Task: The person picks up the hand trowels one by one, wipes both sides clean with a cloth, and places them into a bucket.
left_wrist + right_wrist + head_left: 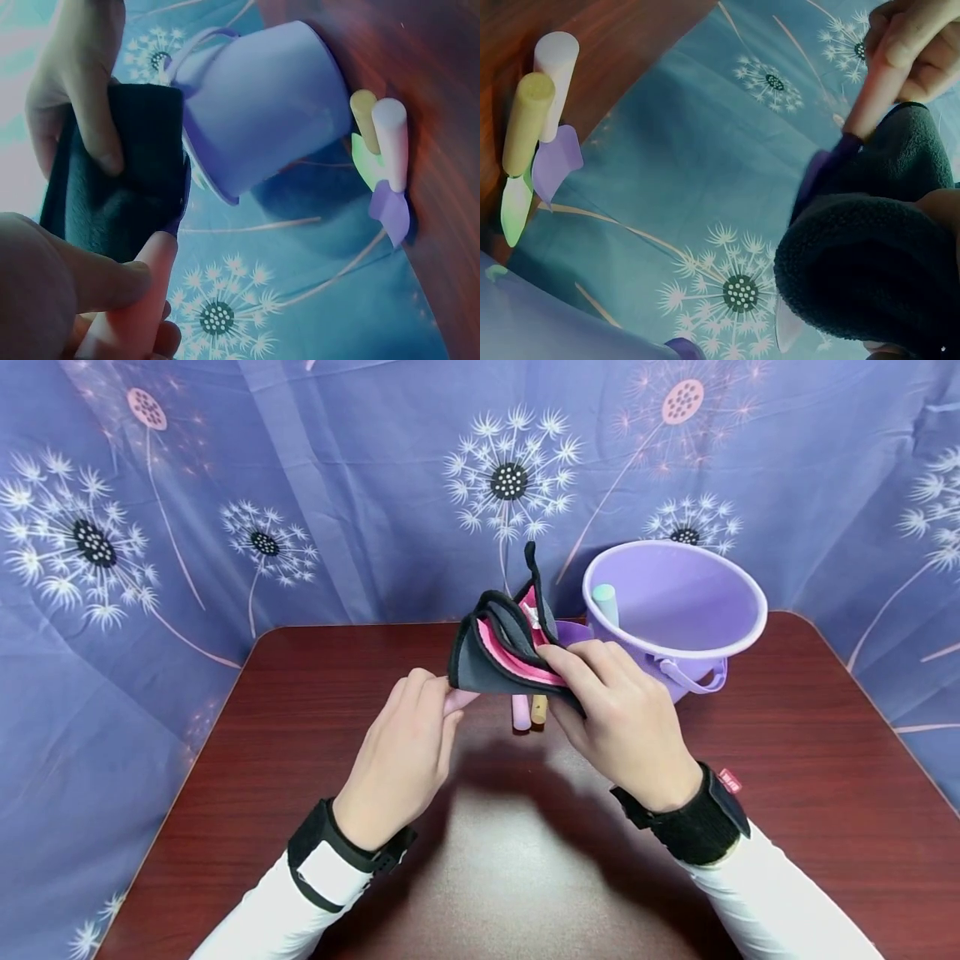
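Note:
My left hand (397,752) grips the pink handle (135,307) of a small toy garden tool. Its purple neck (829,169) runs in against a cloth, so the shape of its head is largely hidden. With my right hand (626,718) I hold that cloth (487,664), dark grey with a bright pink inner side and black edging, folded over with the thumb and fingers pressing it. Both hands are raised above the table. Below them lie two more toy tools: a pink-handled one (390,146) with a purple blade and a yellow-handled one (527,124) with a green blade.
A lilac bucket (675,602) stands at the back right of the brown wooden table (315,693), its handle hanging down in front. Inside the bucket leans a mint-green handle (606,602). A blue curtain (375,493) with dandelion prints hangs behind the table.

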{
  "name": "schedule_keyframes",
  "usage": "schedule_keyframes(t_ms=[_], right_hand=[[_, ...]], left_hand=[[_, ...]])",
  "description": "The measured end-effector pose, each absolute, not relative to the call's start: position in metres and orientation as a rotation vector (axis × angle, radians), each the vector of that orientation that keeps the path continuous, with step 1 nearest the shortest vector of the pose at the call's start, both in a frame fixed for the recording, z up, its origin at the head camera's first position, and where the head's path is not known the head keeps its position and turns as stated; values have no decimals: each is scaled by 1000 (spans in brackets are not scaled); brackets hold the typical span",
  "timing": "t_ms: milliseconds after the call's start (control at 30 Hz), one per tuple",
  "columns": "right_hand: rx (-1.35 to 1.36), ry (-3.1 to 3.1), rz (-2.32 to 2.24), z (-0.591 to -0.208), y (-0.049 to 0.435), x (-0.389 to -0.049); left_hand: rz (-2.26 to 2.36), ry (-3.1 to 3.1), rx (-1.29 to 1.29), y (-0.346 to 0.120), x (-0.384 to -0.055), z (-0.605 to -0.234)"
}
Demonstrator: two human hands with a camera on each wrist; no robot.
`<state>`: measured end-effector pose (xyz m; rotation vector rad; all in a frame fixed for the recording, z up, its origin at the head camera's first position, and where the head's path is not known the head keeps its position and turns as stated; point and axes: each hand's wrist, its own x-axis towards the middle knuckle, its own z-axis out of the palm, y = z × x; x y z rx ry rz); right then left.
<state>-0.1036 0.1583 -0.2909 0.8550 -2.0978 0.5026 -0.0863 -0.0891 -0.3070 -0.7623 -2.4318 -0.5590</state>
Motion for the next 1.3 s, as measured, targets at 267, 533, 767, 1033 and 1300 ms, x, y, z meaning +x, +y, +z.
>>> schedule_keyframes(t_ms=[267,533,767,1033,1300], right_hand=[[817,-2119,464,-296,159,-107],[756,-2094,438,-296,164,-112],[701,-2093,430,-294,170,-113],[600,-2104,435,-289,179,-114],[536,-2080,450,-285,184,-114]], left_hand=[[-556,-2434,-790,-85,-81,-306],[-574,-2417,-805,-84,-80,-306],[-595,-2424,-804,-85,-78,-304],[-643,-2404,-804,-87,-77,-303],[-697,-2376,-800,-86,-76,-301]])
